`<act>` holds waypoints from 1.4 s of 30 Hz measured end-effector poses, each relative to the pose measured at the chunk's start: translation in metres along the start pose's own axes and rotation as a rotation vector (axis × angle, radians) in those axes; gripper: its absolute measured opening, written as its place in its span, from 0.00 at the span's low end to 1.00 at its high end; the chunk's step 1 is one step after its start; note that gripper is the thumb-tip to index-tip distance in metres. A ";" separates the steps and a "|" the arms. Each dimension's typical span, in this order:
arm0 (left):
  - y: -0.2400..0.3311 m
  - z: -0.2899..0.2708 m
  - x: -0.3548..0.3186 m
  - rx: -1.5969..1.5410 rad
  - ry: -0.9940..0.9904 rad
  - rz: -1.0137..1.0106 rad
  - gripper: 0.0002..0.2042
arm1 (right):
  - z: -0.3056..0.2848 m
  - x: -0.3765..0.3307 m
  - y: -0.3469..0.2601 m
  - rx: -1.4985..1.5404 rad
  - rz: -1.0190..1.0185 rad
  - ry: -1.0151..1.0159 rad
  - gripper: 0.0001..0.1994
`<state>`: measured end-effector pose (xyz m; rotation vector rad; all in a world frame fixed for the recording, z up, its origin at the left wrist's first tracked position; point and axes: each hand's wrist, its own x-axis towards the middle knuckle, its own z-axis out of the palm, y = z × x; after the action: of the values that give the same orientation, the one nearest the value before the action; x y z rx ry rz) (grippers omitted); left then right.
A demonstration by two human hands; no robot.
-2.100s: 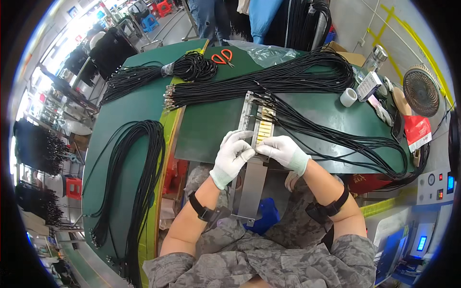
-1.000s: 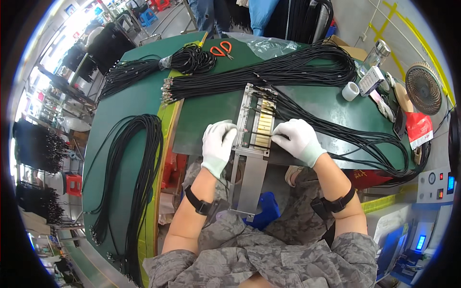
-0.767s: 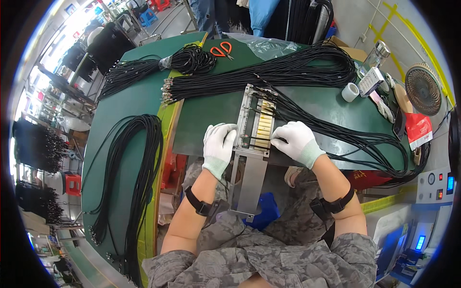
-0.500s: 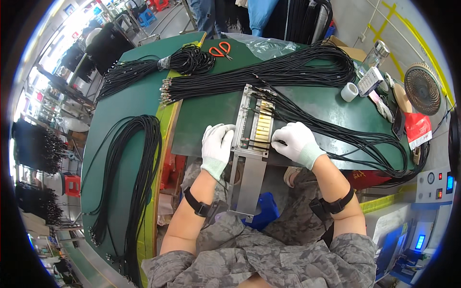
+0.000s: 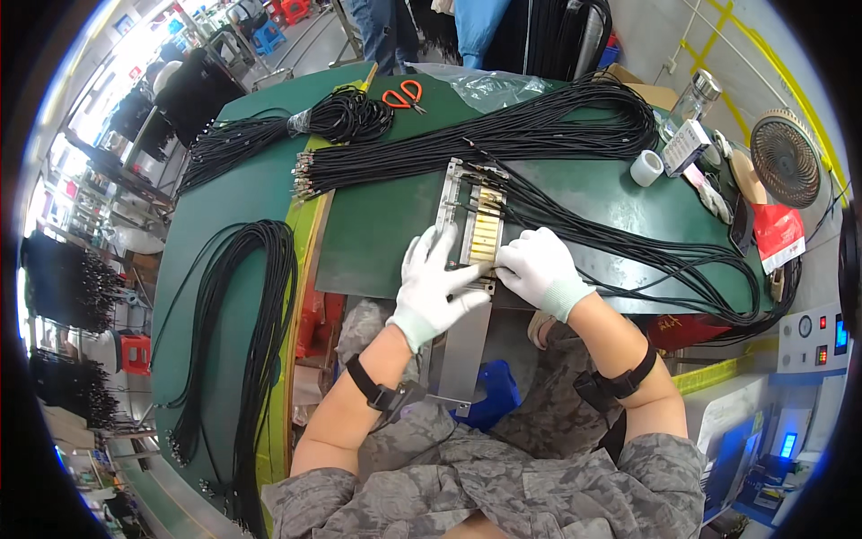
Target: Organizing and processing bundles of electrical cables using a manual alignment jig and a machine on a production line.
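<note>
Since a moment ago the left hand point(image 5: 437, 286) has slid in along the metal rack point(image 5: 469, 241), and now both gloved hands press on it, the right hand point(image 5: 539, 269) pinching at the yellowish connector row point(image 5: 486, 229). The rack lies at the near edge of the green worktop point(image 5: 377, 220), its tail hanging over. Black cables point(image 5: 628, 247) fan right; a tug on them could pull a plug loose
</note>
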<state>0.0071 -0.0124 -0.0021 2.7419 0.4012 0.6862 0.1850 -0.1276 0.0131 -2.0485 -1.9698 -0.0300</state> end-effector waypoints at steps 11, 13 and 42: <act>-0.012 0.006 0.008 -0.018 -0.088 0.028 0.15 | -0.003 0.014 0.039 -0.072 0.346 0.156 0.09; -0.014 0.005 0.005 -0.043 -0.054 0.029 0.15 | -0.006 0.015 0.036 -0.052 0.338 0.125 0.09; -0.023 -0.004 0.012 -0.243 0.323 -0.237 0.09 | -0.016 0.005 0.005 0.308 0.093 0.105 0.06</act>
<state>0.0109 0.0131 -0.0016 2.3114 0.6531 1.0389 0.1927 -0.1262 0.0287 -1.8938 -1.6954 0.1716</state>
